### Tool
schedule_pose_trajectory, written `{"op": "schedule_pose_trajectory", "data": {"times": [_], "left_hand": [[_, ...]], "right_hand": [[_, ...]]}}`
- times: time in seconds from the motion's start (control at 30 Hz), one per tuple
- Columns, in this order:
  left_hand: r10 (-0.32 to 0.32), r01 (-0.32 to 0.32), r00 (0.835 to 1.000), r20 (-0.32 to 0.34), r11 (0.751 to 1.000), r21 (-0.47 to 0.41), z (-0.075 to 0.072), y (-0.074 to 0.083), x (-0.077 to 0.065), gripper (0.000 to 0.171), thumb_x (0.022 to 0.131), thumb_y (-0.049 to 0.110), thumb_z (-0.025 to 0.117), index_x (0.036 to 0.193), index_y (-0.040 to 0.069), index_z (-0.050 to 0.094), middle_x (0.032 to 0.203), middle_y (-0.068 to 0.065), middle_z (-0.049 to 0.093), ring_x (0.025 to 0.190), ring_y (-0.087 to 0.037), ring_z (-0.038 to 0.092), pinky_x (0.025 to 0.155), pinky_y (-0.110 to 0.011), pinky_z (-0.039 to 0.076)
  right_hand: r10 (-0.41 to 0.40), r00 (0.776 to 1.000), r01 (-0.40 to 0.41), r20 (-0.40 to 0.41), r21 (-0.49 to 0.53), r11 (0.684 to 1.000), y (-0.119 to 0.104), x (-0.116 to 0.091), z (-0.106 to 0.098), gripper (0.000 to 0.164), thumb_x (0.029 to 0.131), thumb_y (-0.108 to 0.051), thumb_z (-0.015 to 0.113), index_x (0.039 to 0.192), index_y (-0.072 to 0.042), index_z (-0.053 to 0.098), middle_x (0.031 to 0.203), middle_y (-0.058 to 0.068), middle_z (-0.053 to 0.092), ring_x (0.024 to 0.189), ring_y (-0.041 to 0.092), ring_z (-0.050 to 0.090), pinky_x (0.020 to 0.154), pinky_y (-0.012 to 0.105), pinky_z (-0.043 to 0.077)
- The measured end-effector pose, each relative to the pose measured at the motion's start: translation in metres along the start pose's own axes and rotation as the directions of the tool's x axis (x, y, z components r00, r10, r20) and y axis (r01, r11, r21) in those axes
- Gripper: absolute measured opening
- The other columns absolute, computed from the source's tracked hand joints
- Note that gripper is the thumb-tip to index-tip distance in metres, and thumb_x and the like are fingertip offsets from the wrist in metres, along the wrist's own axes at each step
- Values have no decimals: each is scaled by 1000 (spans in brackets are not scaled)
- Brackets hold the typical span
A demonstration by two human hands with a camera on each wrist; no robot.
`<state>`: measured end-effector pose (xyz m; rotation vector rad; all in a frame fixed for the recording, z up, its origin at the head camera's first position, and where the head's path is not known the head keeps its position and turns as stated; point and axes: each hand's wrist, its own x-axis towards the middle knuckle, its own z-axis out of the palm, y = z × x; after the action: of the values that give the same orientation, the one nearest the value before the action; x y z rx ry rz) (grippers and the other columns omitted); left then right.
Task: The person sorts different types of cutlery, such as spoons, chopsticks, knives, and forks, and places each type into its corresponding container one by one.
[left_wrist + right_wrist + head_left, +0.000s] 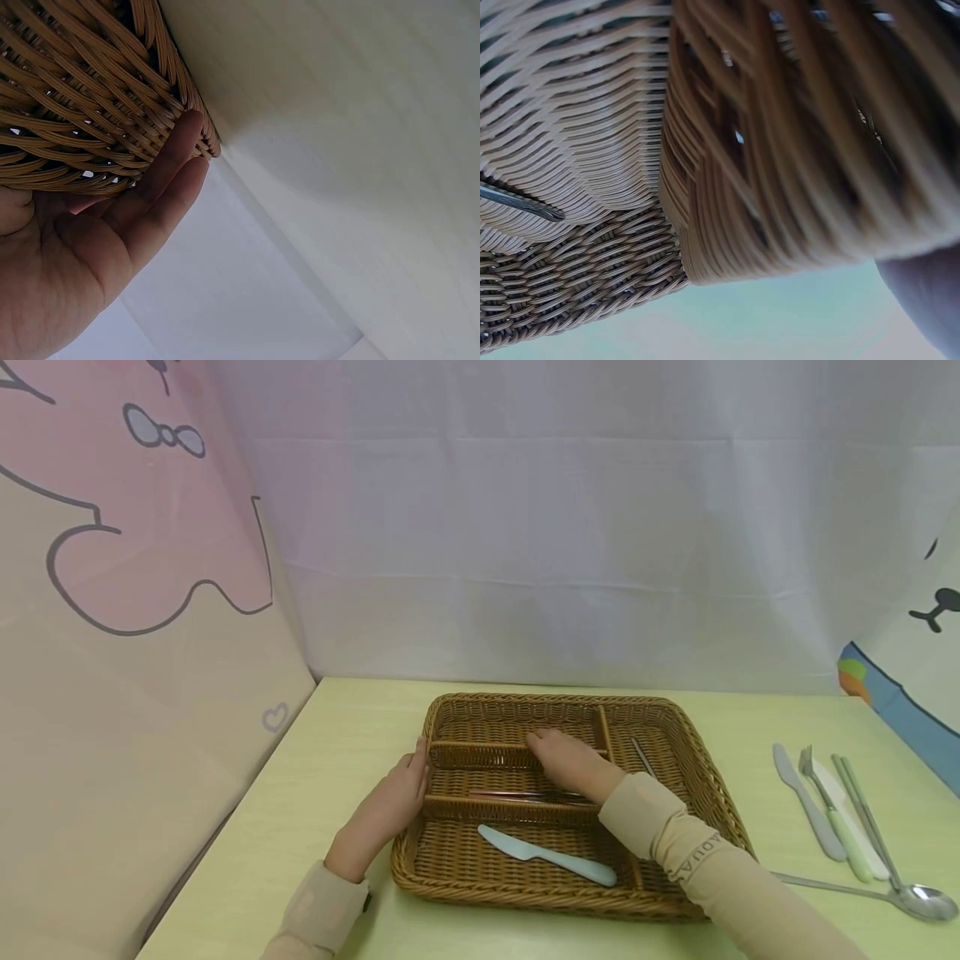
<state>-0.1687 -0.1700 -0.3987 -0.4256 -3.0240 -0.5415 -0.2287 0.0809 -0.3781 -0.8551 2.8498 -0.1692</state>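
A brown wicker basket point(517, 906) with dividers sits on the table. My left hand point(392, 793) is at its left side, its fingers lying along the outer wall in the left wrist view. Over the divider point(472, 753) between the back and middle compartments lies my right hand point(573, 764); its fingertips are hidden, and I cannot tell what they hold. Thin reddish metallic sticks point(517, 794) lie in the middle compartment, partly under the right wrist. The front compartment holds a light blue table knife point(551, 857). A slim metal handle point(521, 201) leans in the right compartment.
Right of the basket lie a grey knife point(808, 802), a fork with a green handle point(849, 839), pale green chopsticks point(862, 806) and a metal spoon point(927, 902). Cloth walls point(525, 568) stand behind and at the sides of the pale yellow table point(352, 727).
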Motion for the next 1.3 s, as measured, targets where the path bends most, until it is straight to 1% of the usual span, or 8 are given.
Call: {"op": "schedule_pose_trajectory", "data": {"times": [0.07,0.17,0.33,0.67,0.8,1.1,1.23,1.3], "left_hand": [[0,0,1000,2,1000,-3,1,0,0,53,100,14,34,143,-9,12,119,-29,50,67,-19,58,61,-32,50],[-2,2,1000,8,1000,-3,1,0,-1,53,100,14,34,143,-9,12,119,-29,50,68,-20,59,62,-32,50],[-1,1,1000,6,1000,-3,1,1,-1,53,100,14,34,143,-10,13,119,-29,50,69,-21,60,61,-32,51],[12,-12,1000,-11,1000,8,0,1,-1,52,100,12,35,142,-11,14,117,-30,51,74,-27,61,63,-35,52],[3,-3,1000,-3,1000,5,0,1,-1,53,100,13,34,143,-10,13,120,-30,50,76,-26,61,65,-35,52],[16,-16,1000,-9,1000,3,0,0,0,52,100,13,34,142,-10,15,117,-28,51,57,-11,50,53,-26,46],[17,-16,1000,-12,1000,14,0,-1,0,52,100,13,34,142,-10,16,117,-28,52,58,-12,52,52,-25,45],[16,-16,1000,-14,1000,13,1,-2,1,52,100,13,35,142,-10,16,117,-28,52,62,-16,55,55,-27,47]], "right_hand": [[9,1000,-9,8,-13,1000,1,0,1,38,90,6,47,128,-1,49,128,19,52,116,33,51,92,43,46],[8,1000,-9,-9,-60,998,1,0,2,36,90,4,49,125,-3,51,122,17,56,108,31,55,84,41,50],[-16,997,5,-81,-129,992,3,-2,1,28,87,3,54,115,-3,56,102,13,62,86,27,60,65,34,53],[-44,970,-2,-239,-187,982,9,-11,-10,18,86,-3,57,105,-3,58,84,10,62,69,21,58,53,30,47],[-28,960,-19,-280,-163,986,13,-17,-19,16,87,-6,57,103,-3,60,82,9,62,70,23,58,54,31,48],[21,943,-70,-331,-136,988,32,-35,-37,15,86,-5,59,101,-2,62,85,10,64,72,23,60,53,31,49],[59,941,-92,-334,-86,992,44,-46,-47,13,87,-1,52,96,-3,62,79,10,61,64,21,56,47,29,44],[80,938,-105,-338,-58,993,50,-53,-52,18,87,2,47,97,-1,62,78,12,60,61,22,55,45,30,42]]}}
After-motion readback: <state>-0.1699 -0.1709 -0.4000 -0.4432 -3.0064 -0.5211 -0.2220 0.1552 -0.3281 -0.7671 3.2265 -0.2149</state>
